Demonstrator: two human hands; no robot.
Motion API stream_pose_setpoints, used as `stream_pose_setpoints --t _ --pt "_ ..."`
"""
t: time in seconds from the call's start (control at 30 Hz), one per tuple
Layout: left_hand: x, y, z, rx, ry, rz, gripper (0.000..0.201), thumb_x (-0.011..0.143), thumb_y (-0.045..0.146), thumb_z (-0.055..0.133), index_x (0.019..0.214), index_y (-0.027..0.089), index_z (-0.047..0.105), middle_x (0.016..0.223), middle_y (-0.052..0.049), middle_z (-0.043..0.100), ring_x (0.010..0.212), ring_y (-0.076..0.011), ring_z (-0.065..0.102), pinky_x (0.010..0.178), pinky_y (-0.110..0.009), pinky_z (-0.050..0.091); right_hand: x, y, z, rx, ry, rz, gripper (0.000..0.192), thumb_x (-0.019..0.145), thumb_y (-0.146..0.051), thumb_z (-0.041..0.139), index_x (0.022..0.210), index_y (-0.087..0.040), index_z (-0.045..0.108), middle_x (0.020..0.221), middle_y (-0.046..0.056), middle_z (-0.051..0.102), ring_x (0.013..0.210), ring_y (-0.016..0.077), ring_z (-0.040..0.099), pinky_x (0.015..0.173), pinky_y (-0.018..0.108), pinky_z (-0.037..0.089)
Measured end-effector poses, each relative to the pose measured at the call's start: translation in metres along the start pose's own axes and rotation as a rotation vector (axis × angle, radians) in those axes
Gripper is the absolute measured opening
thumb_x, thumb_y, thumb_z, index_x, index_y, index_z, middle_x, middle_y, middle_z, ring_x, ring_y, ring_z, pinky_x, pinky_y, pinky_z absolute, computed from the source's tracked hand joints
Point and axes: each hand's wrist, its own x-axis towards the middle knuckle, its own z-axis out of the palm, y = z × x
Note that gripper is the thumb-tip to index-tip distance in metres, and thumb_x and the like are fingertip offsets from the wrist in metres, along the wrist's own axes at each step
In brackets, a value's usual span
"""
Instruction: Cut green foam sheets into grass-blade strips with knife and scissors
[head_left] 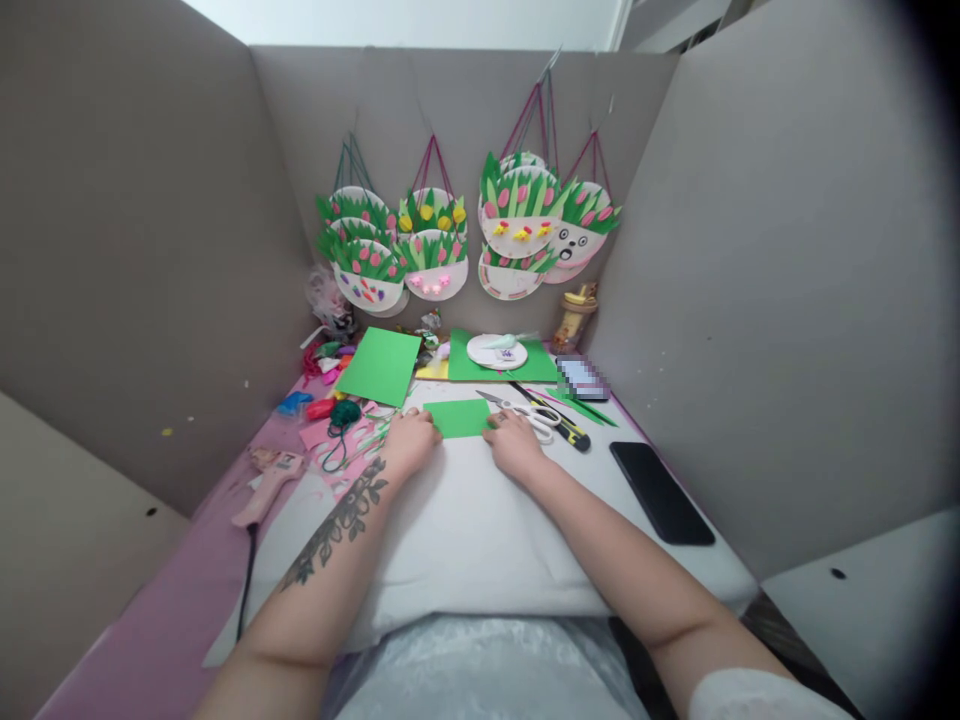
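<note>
I look all over and find no words or numbers I can read. The white plate (496, 351) at the back has a tiny dark mark on it, but it is too small for me to tell. The little box (582, 378) beside it is blurred out. The black phone (661, 493) has a dark screen.

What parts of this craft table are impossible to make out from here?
- Head view: the small box by the scissors is pixelated, so its face is unreadable.
- The fingertips of the left hand and right hand curl at the green paper; whether they pinch it or press it is unclear.
- The decorations on the hanging paper plates are too small to identify.
</note>
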Motion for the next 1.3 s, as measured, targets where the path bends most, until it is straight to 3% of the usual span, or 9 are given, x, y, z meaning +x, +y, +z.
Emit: stream_pose_setpoints --t 0.17,0.33,0.47,0.57,0.7,0.9,1.03,1.2,1.3 --pt "-0.013 0.0 -0.01 0.063 -0.033 -0.087 0.029 0.083 0.014 0.044 0.082 0.016 0.073 0.1 -0.017 0.064 0.103 -0.0296 0.051 0.084 -0.041 0.036 -0.002 0.005 -0.006 -0.039 -0.019 0.083 0.028 0.079 -0.01 0.048 0.085 -0.016 0.074 0.109 0.016 0.063 0.107 0.0316 0.043 0.084 0.041 0.03" --pt "-0.009 -0.019 0.0 -0.077 -0.042 -0.09 0.022 0.074 0.011 0.053 0.08 0.02 0.072 0.099 -0.01 0.068 0.102 -0.025 0.056 0.087 -0.034 0.04 0.0 0.014 -0.003 0.023 0.027 0.138 0.028 0.079 -0.01 0.048 0.089 -0.017 0.073 0.11 0.013 0.064 0.106 0.0286 0.045 0.087 0.039 0.03" --pt "-0.003 -0.031 0.008 -0.166 0.167 -0.2 0.038 0.074 0.004 0.048 0.099 0.02 0.072 0.113 -0.006 0.066 0.107 -0.0202 0.056 0.095 -0.028 0.039 -0.001 0.023 -0.005 0.093 0.206 0.174 0.036 0.086 -0.01 0.041 0.11 -0.018 0.066 0.113 0.01 0.063 0.106 0.0244 0.045 0.091 0.035 0.03" --pt "0.0 -0.026 0.012 -0.227 0.239 -0.188 0.04 0.077 0.004 0.042 0.099 0.019 0.072 0.108 -0.006 0.068 0.104 -0.0182 0.057 0.096 -0.027 0.04 0.0 0.021 -0.004 0.107 0.214 0.048 0.03 0.088 -0.013 0.042 0.105 -0.019 0.066 0.107 0.008 0.065 0.104 0.0227 0.046 0.089 0.033 0.031" --pt "0.006 -0.009 0.023 -0.283 0.164 0.01 0.037 0.079 0.008 0.043 0.097 0.02 0.073 0.103 -0.007 0.068 0.101 -0.0186 0.057 0.094 -0.029 0.041 0.006 0.008 0.003 0.051 0.131 -0.138 0.023 0.09 -0.019 0.046 0.096 -0.021 0.068 0.098 0.008 0.066 0.101 0.0226 0.048 0.086 0.034 0.031" --pt "0.012 0.001 0.034 -0.274 0.116 0.062 0.032 0.083 0.014 0.045 0.097 0.021 0.072 0.101 -0.007 0.068 0.099 -0.0191 0.058 0.09 -0.029 0.041 0.018 -0.002 0.007 -0.053 0.041 -0.183 0.025 0.092 -0.02 0.042 0.095 -0.019 0.067 0.091 0.01 0.065 0.094 0.022 0.05 0.081 0.033 0.033" --pt "0.013 -0.003 0.034 -0.277 0.1 -0.057 0.033 0.083 0.013 0.043 0.099 0.02 0.071 0.102 -0.007 0.068 0.1 -0.0191 0.059 0.089 -0.027 0.042 0.02 -0.001 0.008 -0.063 0.019 -0.16 0.026 0.092 -0.019 0.041 0.098 -0.019 0.066 0.094 0.011 0.064 0.091 0.0215 0.053 0.077 0.031 0.035" --pt "0.014 -0.022 0.031 -0.407 0.259 -0.332 0.043 0.078 0.004 0.042 0.112 0.017 0.065 0.11 -0.007 0.068 0.101 -0.0169 0.06 0.089 -0.025 0.043 0.019 -0.001 0.011 0.003 0.028 -0.126 0.026 0.093 -0.02 0.04 0.098 -0.019 0.066 0.094 0.011 0.063 0.093 0.0215 0.053 0.075 0.029 0.036" --pt "0.015 -0.029 0.033 -0.489 0.285 -0.393 0.037 0.08 0.007 0.044 0.108 0.016 0.066 0.103 -0.007 0.07 0.096 -0.0171 0.063 0.087 -0.025 0.045 0.02 0.001 0.016 0.096 0.06 -0.132 0.025 0.091 -0.017 0.042 0.097 -0.019 0.066 0.094 0.01 0.063 0.094 0.0215 0.052 0.078 0.029 0.037"
